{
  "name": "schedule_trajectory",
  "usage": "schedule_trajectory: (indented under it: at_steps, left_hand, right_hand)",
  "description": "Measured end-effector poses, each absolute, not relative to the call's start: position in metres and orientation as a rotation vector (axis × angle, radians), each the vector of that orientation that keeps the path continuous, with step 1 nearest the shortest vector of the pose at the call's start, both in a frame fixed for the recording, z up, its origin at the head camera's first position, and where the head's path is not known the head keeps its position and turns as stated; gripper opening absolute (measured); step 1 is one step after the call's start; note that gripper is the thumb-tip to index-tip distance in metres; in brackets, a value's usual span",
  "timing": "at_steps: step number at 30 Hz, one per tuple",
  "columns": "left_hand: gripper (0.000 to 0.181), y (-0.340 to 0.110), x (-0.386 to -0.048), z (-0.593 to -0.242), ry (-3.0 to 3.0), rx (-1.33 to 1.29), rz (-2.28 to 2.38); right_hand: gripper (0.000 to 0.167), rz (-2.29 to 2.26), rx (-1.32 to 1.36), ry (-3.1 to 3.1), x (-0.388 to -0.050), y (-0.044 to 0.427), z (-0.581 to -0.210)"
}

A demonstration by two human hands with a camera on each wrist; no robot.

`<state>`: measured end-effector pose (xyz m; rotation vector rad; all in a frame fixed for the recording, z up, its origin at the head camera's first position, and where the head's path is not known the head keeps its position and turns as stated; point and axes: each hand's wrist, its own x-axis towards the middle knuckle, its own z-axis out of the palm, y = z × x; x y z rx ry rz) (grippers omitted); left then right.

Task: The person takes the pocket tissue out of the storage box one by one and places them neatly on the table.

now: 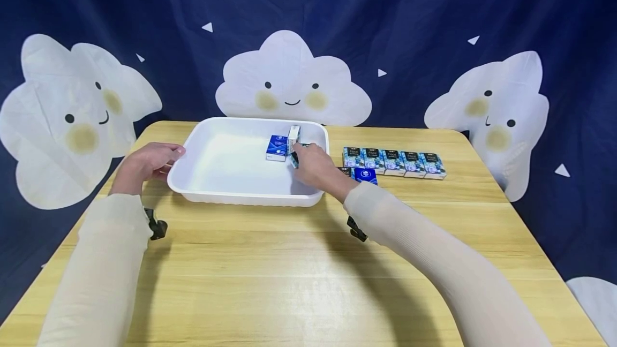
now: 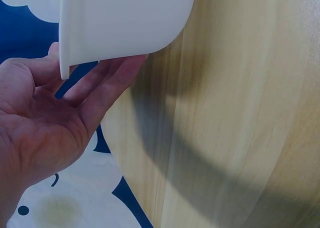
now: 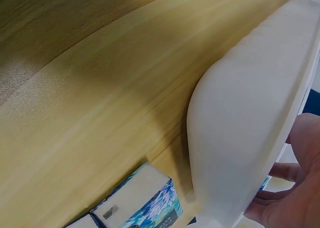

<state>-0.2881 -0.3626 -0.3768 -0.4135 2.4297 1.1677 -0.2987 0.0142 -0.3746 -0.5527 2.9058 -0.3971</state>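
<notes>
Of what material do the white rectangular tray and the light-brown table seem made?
The white rectangular tray: probably plastic, smooth and satin, with rounded corners. The light-brown table: wood or wood-look laminate, slightly shiny; the grain lines suit both.

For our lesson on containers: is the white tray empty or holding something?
Holding something, though far from full: a blue packet lies inside the white tray, whose left half is bare.

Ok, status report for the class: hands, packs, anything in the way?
Left hand grips the tub by its rim. Right hand inside, holding a patterned pack. Blue pack close by, no obvious obstruction.
</notes>
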Motion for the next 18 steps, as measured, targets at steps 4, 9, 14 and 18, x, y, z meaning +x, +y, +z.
schedule_trajectory:
  at_steps: [4,9,14,18]
  left_hand:
    - [0.061,-0.363,-0.289,-0.378,2.43,-0.402,1.168]
    - [0.061,-0.365,-0.29,-0.379,2.426,-0.403,1.168]
    - [0.061,-0.364,-0.289,-0.378,2.418,-0.419,1.172]
    - [0.061,-0.363,-0.289,-0.376,2.414,-0.419,1.169]
  right_hand:
    - [0.055,-0.435,-0.525,2.908,-0.299,0.015,-0.374]
    - [0.061,-0.489,-0.481,2.898,-0.299,0.017,-0.368]
    - [0.063,-0.485,-0.5,2.931,-0.299,0.018,-0.356]
    - [0.064,-0.48,-0.517,2.951,-0.299,0.023,-0.344]
